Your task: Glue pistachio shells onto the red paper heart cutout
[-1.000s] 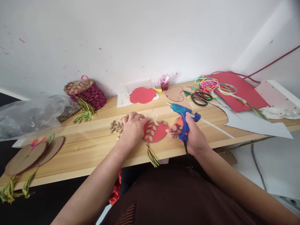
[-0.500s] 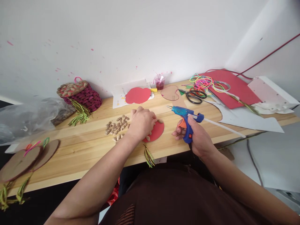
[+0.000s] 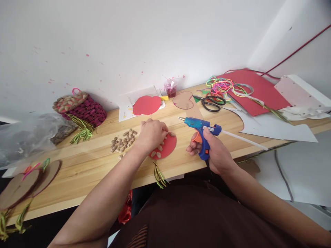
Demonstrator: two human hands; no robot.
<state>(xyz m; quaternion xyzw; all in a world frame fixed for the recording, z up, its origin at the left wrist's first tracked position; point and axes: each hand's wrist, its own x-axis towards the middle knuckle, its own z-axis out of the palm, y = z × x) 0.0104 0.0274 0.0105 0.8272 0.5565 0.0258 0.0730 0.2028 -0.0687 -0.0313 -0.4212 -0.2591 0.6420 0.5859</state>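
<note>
Left hand (image 3: 151, 133) pins red disc (image 3: 168, 146); right hand (image 3: 216, 153) grips glue gun (image 3: 203, 132).
Nozzle held clear, left of grip; nuts (image 3: 122, 141) beside disc on table (image 3: 85, 165).

A: What's different from a second ago?

B: From my seat, the left hand (image 3: 151, 132) has slid off the heap of seeds (image 3: 122, 140) and onto the red disc (image 3: 167, 146). It now covers the disc's upper left, so the white loop and most of the glued seeds are hidden.

A: And the right?

B: The right hand (image 3: 213, 151) has tipped the glue gun (image 3: 200, 125) flatter and drawn it slightly away from the disc. The view has also swung a little to the right.
</note>
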